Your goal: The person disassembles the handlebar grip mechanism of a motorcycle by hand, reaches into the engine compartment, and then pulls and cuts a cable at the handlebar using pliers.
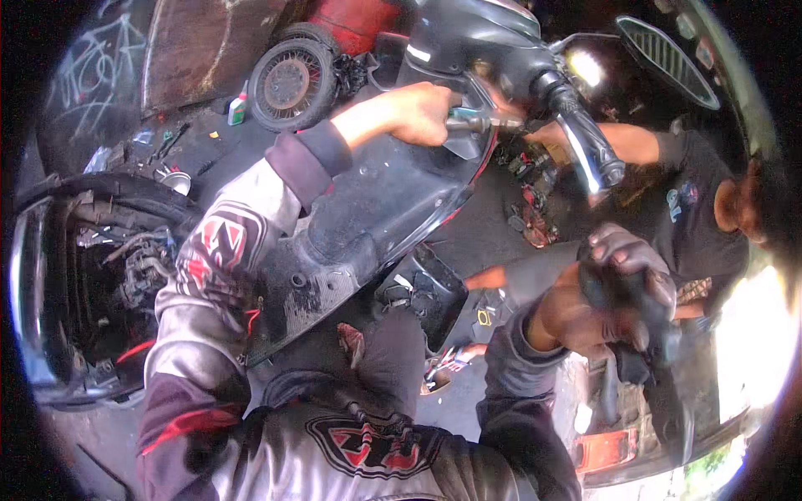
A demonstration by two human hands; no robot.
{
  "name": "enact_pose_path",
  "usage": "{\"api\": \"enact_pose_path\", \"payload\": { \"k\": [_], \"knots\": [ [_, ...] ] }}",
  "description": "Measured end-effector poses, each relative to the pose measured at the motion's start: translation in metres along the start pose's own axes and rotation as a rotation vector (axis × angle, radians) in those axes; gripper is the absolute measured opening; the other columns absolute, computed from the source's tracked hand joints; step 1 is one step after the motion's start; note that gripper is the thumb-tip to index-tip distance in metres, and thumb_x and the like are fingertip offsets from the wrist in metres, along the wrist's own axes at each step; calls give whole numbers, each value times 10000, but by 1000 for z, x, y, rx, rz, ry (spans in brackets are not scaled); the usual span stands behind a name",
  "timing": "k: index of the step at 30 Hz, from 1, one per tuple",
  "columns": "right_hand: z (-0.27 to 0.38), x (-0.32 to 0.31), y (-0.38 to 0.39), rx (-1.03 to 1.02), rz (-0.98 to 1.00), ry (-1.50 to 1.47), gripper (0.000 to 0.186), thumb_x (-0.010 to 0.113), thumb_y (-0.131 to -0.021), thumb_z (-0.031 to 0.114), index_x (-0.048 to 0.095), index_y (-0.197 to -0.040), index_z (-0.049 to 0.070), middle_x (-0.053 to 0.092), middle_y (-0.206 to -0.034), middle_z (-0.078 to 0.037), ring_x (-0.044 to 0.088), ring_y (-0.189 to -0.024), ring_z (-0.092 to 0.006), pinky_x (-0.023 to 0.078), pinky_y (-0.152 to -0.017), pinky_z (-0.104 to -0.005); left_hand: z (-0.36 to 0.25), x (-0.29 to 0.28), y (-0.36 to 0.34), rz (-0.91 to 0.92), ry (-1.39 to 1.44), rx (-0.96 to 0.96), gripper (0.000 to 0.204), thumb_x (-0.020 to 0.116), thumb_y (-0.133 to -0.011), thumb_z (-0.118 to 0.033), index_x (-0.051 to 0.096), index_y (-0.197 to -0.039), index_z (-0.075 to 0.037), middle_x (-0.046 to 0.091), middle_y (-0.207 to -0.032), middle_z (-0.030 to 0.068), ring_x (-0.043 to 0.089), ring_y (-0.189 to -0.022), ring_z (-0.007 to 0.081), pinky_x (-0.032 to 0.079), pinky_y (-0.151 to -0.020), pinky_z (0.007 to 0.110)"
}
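While my left hand (418, 113) closes its grip on a teal-handled metal screwdriver (478, 122) — tip at the scooter's black plastic front panel (376, 200), under the handlebar — my right hand (622, 280) grips the near black rubber handlebar grip (631, 305).

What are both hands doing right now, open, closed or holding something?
Left hand: closed on a screwdriver at the scooter's front panel.
Right hand: closed around the black handlebar grip.

A single fisheye view from the person's head looks steeply down, very close over their own sleeves and the scooter's front panel (368, 209), with the workshop floor (209, 150) bending away toward the rim.
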State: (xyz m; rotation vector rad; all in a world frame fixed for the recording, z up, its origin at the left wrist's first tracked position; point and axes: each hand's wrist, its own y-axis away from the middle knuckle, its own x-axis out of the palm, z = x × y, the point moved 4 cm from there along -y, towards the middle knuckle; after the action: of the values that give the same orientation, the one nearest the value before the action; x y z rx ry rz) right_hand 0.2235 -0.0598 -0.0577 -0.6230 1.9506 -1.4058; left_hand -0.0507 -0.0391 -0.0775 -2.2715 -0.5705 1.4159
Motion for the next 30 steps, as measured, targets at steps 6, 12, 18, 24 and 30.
{"api": "enact_pose_path", "payload": {
  "k": [6, 12, 18, 24, 30],
  "knots": [
    [-103, -33, 191, 837, 116, 1301, 380, 702, -973, 304, 678, -1180, -14, 719, -877, -258, 726, -820, -412, 572, -711, -446, 19, 3, -2, -69, 67, -17, 612, 603, -698, -60, 659, -1306, -31, 709, -1049, 324, 698, -1048, 440, 552, -905, 489],
    [-18, -16, 25, 90, -38, 34, 454, 685, -948, 270, 555, -1231, -60, 636, -1106, -211, 651, -1000, -308, 553, -808, -381, 35, 34, -10, -126, 221, 108, 530, 646, -699, -75, 637, -1225, -8, 714, -1004, 290, 727, -982, 387, 543, -793, 457],
    [-111, -48, 161, 880, 326, 1189, 423, 758, -923, 229, 640, -1150, -107, 744, -1003, -158, 722, -857, -331, 572, -793, -396, 28, 114, 6, -409, 307, 103, 594, 647, -727, -88, 602, -1309, 21, 694, -1090, 311, 699, -1084, 405, 526, -923, 477],
    [-42, -41, 40, 340, -422, 250, 223, 698, -979, 222, 635, -1064, 26, 655, -932, -87, 647, -838, -197, 548, -706, -320, 2, 109, -9, -330, 620, -4, 586, 674, -721, -120, 609, -1285, 27, 687, -1025, 316, 704, -1028, 415, 531, -893, 461],
    [-90, -84, 140, 659, 409, 1167, 307, 660, -989, 229, 714, -1132, -37, 741, -1101, -246, 748, -956, -319, 567, -812, -328, 21, 135, -4, -847, 268, 232, 625, 693, -748, -136, 601, -1354, -8, 717, -1098, 293, 720, -1046, 394, 540, -931, 469]
  ]
}}
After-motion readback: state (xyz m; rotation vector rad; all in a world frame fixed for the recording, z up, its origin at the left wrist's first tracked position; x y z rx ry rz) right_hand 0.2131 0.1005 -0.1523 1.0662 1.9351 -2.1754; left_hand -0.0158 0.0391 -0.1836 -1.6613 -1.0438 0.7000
